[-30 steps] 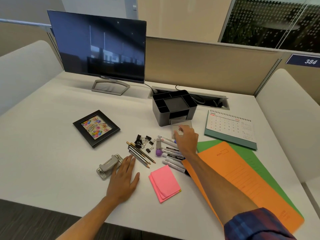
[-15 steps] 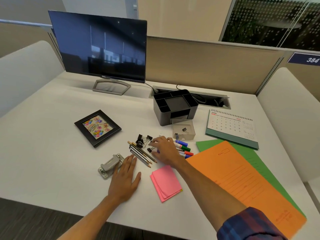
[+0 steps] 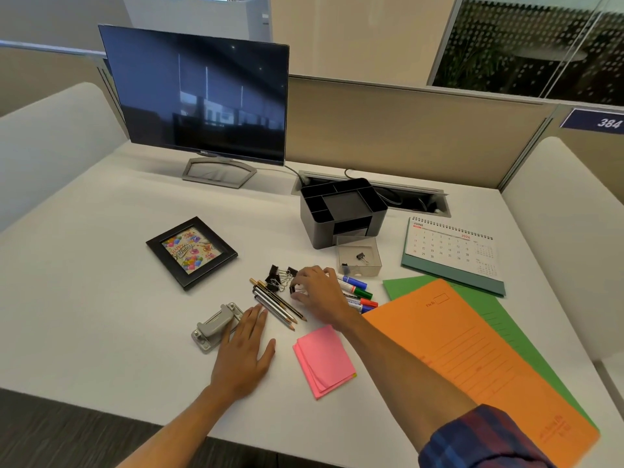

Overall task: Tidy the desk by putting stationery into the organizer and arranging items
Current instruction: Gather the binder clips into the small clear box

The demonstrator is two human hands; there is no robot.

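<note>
A dark grey organizer (image 3: 341, 211) stands mid-desk, and a clear plastic box (image 3: 358, 256) in front of it holds two small binder clips. My right hand (image 3: 319, 293) hovers low over the pile of black binder clips (image 3: 279, 276), its fingertips curled and pinching one clip at the pile's right side. Beside the pile lie several pencils (image 3: 277, 304), and several markers (image 3: 358, 292) are partly hidden under my right hand. My left hand (image 3: 244, 349) lies flat on the desk, fingers straight, next to the grey hole punch (image 3: 214, 327). Pink sticky notes (image 3: 324, 359) sit near the front.
A black photo frame (image 3: 191, 253) lies to the left. A monitor (image 3: 199, 96) stands at the back. A desk calendar (image 3: 452, 255) is on the right, with an orange folder (image 3: 472, 359) overlapping a green folder (image 3: 489, 309). A cable slot (image 3: 422, 202) lies behind the organizer.
My right hand left the clear box and moved left and toward me onto the binder clip pile, where its fingers closed on a clip. My left hand stayed flat.
</note>
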